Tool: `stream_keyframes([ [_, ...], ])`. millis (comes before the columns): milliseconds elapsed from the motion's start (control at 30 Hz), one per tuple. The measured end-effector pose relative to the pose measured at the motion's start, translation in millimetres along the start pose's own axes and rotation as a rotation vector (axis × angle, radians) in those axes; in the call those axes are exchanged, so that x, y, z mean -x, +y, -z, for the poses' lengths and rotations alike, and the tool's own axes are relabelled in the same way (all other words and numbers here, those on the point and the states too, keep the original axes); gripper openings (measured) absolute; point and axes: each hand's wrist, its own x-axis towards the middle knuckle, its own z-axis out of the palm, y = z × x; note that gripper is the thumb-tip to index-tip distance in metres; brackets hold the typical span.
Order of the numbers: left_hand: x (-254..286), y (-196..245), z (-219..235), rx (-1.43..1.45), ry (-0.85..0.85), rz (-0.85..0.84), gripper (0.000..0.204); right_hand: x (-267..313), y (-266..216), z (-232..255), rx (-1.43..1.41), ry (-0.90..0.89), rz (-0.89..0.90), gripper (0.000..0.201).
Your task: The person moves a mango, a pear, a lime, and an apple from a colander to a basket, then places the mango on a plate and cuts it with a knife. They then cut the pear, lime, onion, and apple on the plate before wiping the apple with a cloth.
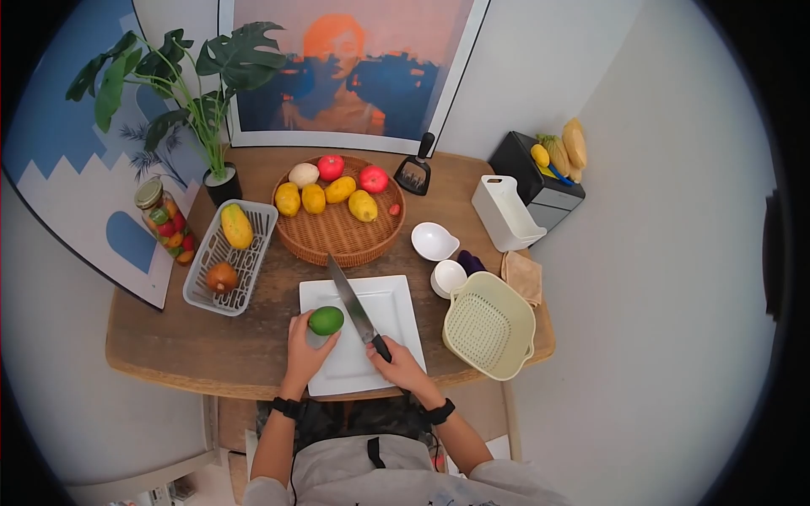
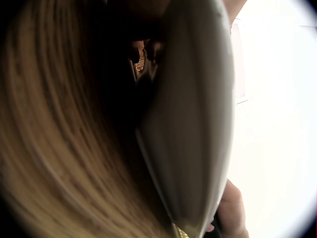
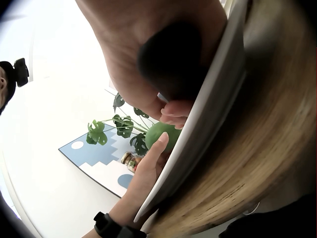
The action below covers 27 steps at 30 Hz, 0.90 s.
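My left hand (image 1: 305, 347) holds a smooth oval green mango (image 1: 326, 320) over the left part of a white square plate (image 1: 400, 295), thumb on the near side and fingers on the far side. My right hand (image 1: 402, 371) grips the black handle of a kitchen knife (image 1: 354, 299). The blade points away and to the left, crossing the plate's far edge just right of the mango. In the right wrist view, the right hand (image 3: 131, 54) wraps the knife handle (image 3: 171, 59), with the mango (image 3: 157, 136) beyond. The plate's side (image 2: 198, 114) fills much of the left wrist view.
Behind the plate sits a wicker tray (image 1: 325, 232) of yellow and red fruit. A grey basket (image 1: 198, 278) with a papaya stands left, near a glass jar (image 1: 169, 228). To the right are white bowls (image 1: 434, 240), a cream basket (image 1: 498, 333) and a folded cloth (image 1: 523, 277).
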Motion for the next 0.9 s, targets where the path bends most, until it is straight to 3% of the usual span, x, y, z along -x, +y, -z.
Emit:
stream_keyframes([
  [467,0,-3,-1,-0.023,-0.011,0.007,0.052,1,7,1,0.052,0.047,0.192,0.026],
  [567,0,-1,-1,-0.009,-0.013,0.009,0.051,1,6,1,0.049,0.036,0.198,0.027],
  [667,0,1,-1,-0.036,-0.011,0.01,0.051,0,2,2,0.025,-0.002,0.086,0.027],
  [900,-1,1,-2,-0.043,-0.002,-0.015,0.051,2,6,1,0.036,0.037,0.193,0.029],
])
